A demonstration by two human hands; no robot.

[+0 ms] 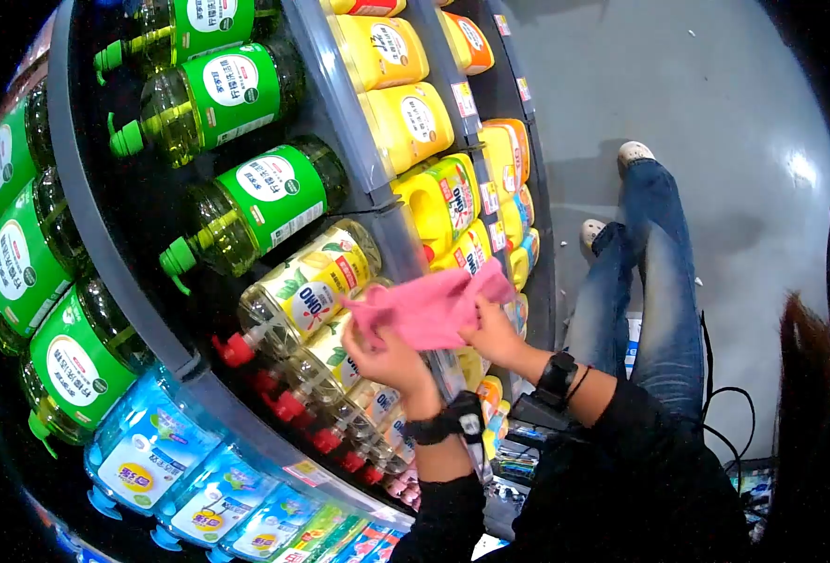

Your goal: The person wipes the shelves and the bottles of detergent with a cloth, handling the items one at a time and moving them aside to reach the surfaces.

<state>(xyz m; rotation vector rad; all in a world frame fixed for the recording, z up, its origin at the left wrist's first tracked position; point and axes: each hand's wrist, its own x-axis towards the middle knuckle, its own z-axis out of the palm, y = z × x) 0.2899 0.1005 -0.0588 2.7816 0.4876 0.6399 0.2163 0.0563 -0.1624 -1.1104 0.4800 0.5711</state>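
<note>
A pink cloth (434,308) is stretched between my two hands, in front of the shelves. My left hand (387,361) grips its left end, with the thumb and fingers closed on the fabric. On the other side, my right hand (493,333) pinches the cloth's lower right part. Just behind the cloth lie clear OMO pump bottles with yellow labels (316,291) and red pump heads (237,349). Yellow OMO jugs (443,197) stand beyond it. Both wrists wear dark bands.
Large green-labelled pump bottles (270,192) fill the shelf at upper left. Blue bottles (148,450) line the lower left shelf. A grey shelf edge (115,225) curves between rows. Grey floor (678,75) and my jeans-clad legs (659,281) are at right, near black cables (734,422).
</note>
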